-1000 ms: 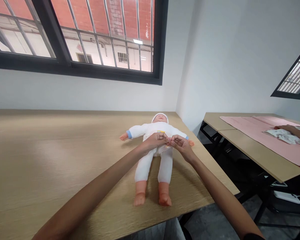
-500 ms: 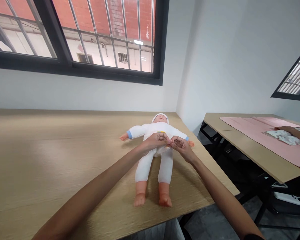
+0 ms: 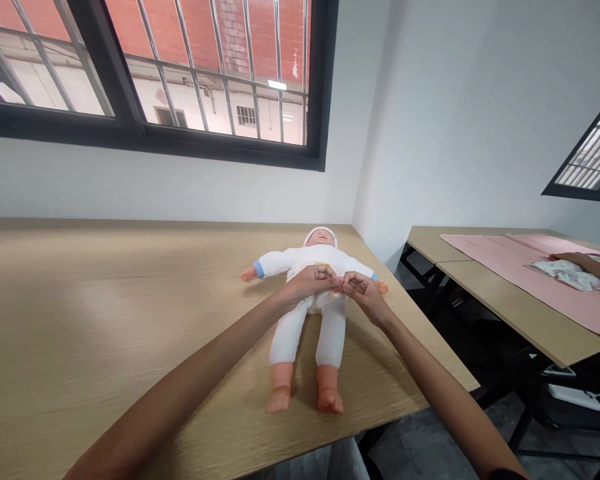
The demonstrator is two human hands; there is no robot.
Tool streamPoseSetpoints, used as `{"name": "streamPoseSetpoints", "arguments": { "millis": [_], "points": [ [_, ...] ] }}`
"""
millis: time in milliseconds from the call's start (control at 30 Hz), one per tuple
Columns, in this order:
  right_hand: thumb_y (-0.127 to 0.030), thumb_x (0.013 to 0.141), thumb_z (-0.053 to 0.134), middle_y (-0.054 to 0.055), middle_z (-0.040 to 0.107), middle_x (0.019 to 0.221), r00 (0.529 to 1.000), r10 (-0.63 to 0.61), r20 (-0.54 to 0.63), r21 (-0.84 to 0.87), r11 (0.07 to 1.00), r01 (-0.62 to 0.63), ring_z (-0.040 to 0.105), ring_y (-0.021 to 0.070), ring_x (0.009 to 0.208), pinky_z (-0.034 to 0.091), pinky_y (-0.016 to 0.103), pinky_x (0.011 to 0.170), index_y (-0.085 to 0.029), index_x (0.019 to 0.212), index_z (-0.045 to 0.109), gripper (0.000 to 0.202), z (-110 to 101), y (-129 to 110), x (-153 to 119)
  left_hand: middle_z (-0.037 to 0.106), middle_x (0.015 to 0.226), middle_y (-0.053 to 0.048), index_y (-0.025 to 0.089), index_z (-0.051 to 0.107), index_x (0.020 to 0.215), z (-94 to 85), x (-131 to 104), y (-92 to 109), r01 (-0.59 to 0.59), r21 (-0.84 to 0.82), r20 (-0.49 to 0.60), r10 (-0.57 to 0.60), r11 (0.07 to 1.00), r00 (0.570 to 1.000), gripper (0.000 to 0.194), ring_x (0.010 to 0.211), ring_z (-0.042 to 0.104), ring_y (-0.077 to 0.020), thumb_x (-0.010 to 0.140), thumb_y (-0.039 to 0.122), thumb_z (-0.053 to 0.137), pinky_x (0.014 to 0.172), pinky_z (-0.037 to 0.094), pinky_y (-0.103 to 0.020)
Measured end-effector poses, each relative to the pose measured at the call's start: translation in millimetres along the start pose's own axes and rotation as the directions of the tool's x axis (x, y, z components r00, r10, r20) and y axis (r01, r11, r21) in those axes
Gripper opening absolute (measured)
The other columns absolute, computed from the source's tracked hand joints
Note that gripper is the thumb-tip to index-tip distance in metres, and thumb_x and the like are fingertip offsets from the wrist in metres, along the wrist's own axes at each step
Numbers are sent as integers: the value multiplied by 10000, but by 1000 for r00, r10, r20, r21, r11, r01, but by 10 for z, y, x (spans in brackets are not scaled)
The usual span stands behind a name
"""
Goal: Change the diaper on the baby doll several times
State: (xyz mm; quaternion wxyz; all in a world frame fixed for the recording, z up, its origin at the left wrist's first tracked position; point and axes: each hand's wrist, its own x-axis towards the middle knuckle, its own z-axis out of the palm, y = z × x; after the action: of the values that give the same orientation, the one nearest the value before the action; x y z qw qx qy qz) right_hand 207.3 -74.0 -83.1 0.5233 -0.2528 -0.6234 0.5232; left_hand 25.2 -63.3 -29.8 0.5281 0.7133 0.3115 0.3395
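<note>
A baby doll lies on its back on the wooden table, feet towards me and arms spread wide. It wears a white cap, a white top with blue cuffs and white leggings. My left hand and my right hand meet over the doll's belly, fingertips pinched together and nearly touching. Whatever sits between the fingers is too small to make out. The hands cover much of the doll's waist; white cloth shows just below them, between the legs.
To the right stands another table with a pink cloth over it. Another person's hand rests there by a patterned white cloth. A barred window is in the wall ahead. A white object lies on a dark chair.
</note>
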Motion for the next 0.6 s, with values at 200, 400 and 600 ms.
{"name": "streamPoseSetpoints", "arguments": {
  "millis": [200,400,600],
  "points": [
    [-395,763,701,15,612,829,1000,1,-8,26,1000,0,584,153,829,446,283,810,-198,829,589,236,15,-5,-3,655,794,-45,157,620,789,-20,27,-37,-33,-2,46,33,999,998,301,830,598,-186,762,455,639,825,438,-323],
    [-392,747,714,18,624,840,999,10,-39,28,1000,-8,567,146,807,431,276,794,-199,829,600,239,27,-38,-6,675,878,-48,154,647,843,7,-15,40,7,-94,-29,-9,996,1000,270,886,609,-186,738,400,682,887,415,-322],
    [-368,758,711,13,616,817,999,3,-41,43,999,-1,561,137,790,426,267,786,-195,838,611,214,16,-18,-1,665,817,-32,151,633,801,51,-40,59,5,-163,-53,-14,987,998,255,845,612,-174,723,383,706,854,423,-312]
  ]
}}
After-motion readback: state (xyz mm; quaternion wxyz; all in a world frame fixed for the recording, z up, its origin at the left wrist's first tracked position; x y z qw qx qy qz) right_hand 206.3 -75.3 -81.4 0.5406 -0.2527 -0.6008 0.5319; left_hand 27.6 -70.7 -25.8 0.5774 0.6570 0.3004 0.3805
